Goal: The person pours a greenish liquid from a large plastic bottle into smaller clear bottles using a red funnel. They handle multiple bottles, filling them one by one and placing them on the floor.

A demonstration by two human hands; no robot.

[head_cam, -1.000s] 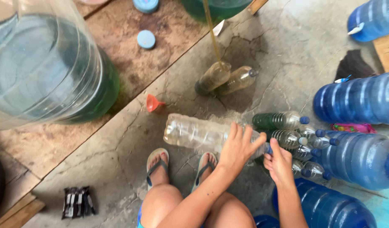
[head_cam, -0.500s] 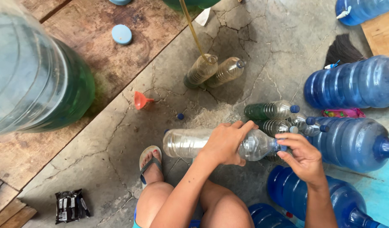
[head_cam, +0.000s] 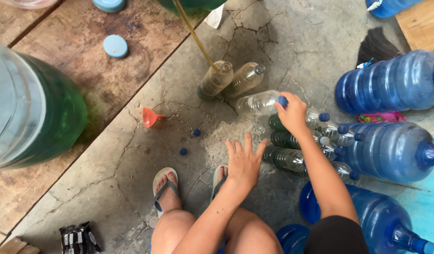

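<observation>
On cracked concrete, right hand point(head_cam: 292, 113) grips a clear plastic bottle point(head_cam: 257, 102) at its blue-capped neck, setting it down; left hand point(head_cam: 244, 162) hovers spread, empty.

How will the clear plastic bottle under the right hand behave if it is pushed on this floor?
The clear bottle lies on its side and looks empty, so it is probably light and apt to roll. The right hand grips only its capped end. Its thin walls would likely dent, not break.

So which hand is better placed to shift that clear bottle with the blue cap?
Probably the right hand: it already grips the clear bottle at its cap end. The left hand hovers open, holding nothing.
</observation>
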